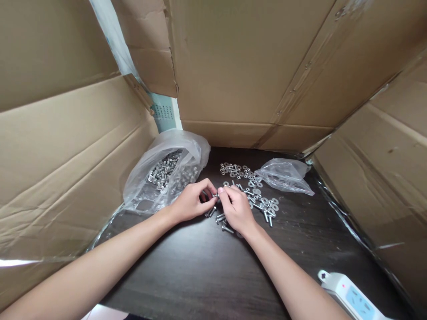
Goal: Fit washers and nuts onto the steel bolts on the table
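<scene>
The left hand (193, 200) and right hand (235, 209) meet over the desk (173, 271), each grip pinched on a small metal piece (216, 195) held between their fingertips. Such a thin piece probably needs thumb and finger from both sides to stay steady; its exact kind is too small to tell. Bolts (227, 229) lie just below the hands and washers (275, 207) to the right, seemingly spread to be within easy reach. The large bag (198, 144) lies open-mouthed on the left, which likely keeps its metal parts (166, 171) reachable.
</scene>
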Action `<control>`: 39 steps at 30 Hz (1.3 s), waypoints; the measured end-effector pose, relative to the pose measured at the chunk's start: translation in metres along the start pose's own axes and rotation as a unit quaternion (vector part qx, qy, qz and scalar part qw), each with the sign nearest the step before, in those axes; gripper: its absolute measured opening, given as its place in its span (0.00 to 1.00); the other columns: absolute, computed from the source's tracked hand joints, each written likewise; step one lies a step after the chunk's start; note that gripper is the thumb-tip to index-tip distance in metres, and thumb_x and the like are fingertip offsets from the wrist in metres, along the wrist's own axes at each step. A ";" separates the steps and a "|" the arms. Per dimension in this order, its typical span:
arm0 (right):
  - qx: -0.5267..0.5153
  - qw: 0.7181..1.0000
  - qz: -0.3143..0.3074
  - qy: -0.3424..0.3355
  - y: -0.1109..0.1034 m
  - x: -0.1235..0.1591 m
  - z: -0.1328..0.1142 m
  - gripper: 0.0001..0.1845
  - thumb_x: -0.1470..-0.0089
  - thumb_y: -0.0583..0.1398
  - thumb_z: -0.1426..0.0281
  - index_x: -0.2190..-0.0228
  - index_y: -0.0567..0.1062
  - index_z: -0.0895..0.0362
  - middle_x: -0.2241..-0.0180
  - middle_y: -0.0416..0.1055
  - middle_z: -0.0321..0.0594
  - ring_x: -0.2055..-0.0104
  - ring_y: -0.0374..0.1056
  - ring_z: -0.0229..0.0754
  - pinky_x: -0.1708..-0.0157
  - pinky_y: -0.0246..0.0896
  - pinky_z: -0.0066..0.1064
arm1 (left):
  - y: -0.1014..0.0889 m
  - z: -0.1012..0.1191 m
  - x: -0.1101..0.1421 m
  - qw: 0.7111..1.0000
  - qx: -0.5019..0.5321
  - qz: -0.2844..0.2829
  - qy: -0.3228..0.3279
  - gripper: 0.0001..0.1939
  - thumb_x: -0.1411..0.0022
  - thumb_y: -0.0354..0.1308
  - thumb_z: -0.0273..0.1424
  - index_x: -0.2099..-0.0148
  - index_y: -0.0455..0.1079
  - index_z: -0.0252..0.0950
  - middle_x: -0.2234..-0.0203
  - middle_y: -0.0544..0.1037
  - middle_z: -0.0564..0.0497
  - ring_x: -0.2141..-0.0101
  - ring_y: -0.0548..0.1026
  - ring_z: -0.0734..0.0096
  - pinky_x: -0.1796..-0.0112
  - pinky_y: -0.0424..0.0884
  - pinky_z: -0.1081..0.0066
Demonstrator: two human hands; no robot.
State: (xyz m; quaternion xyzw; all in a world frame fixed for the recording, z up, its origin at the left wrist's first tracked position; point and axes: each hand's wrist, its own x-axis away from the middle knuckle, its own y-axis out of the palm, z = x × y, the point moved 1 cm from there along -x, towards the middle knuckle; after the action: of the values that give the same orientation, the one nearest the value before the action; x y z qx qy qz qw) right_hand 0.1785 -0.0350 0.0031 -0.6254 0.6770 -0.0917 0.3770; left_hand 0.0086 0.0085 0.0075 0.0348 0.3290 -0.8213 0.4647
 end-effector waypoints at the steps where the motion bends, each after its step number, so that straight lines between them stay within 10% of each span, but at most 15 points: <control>1: -0.004 1.000 -0.003 -0.003 0.000 0.000 0.000 0.22 0.31 0.49 0.63 0.79 0.58 0.52 0.80 0.59 0.33 0.72 0.59 0.42 0.68 0.49 0.34 | 0.000 0.000 0.000 1.000 0.001 0.001 0.001 0.05 0.39 0.61 0.27 0.60 0.70 0.36 0.69 0.79 0.53 0.72 0.76 0.75 0.68 0.73 0.76; 39: -0.034 0.999 0.029 0.013 -0.001 0.001 0.001 0.15 0.33 0.48 0.68 0.74 0.61 0.52 0.73 0.65 0.35 0.69 0.62 0.42 0.66 0.53 0.34 | 0.001 0.000 -0.001 1.000 0.002 -0.007 -0.027 0.09 0.35 0.61 0.34 0.57 0.76 0.35 0.70 0.82 0.51 0.70 0.79 0.73 0.66 0.74 0.75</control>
State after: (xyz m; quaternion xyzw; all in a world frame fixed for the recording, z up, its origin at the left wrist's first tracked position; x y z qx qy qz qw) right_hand 0.1798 -0.0359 0.0030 -0.6166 0.7023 -0.0657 0.3497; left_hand 0.0098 0.0083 0.0075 0.0108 0.3148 -0.8258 0.4678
